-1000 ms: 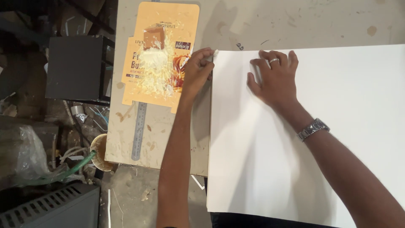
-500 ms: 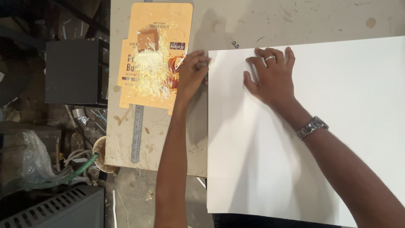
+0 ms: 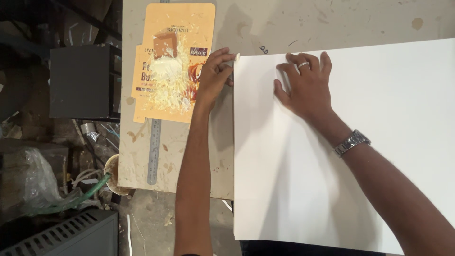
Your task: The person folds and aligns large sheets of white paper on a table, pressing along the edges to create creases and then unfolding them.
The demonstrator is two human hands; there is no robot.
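A large white sheet (image 3: 360,142) lies on the worn tabletop (image 3: 332,23) and overhangs its near edge. My left hand (image 3: 214,73) is at the sheet's far left corner, fingers pinched on a small whitish lump (image 3: 237,57) that touches that corner. My right hand (image 3: 303,87) lies flat on the sheet just right of the corner, fingers spread. It wears a ring, and a metal watch (image 3: 351,142) is on the wrist.
A flattened orange carton (image 3: 161,99) lies left of my left hand, strewn with pale shavings, a brown block (image 3: 166,45) and a white lump. A steel ruler (image 3: 154,151) lies below it. Off the table's left edge are a black box (image 3: 80,80), a cup (image 3: 113,173), a green hose (image 3: 76,199) and a plastic bag.
My left hand has stayed at the sheet's far left corner, and the whitish lump now shows at its fingertips. My right hand remains flat on the sheet. The view has shifted slightly.
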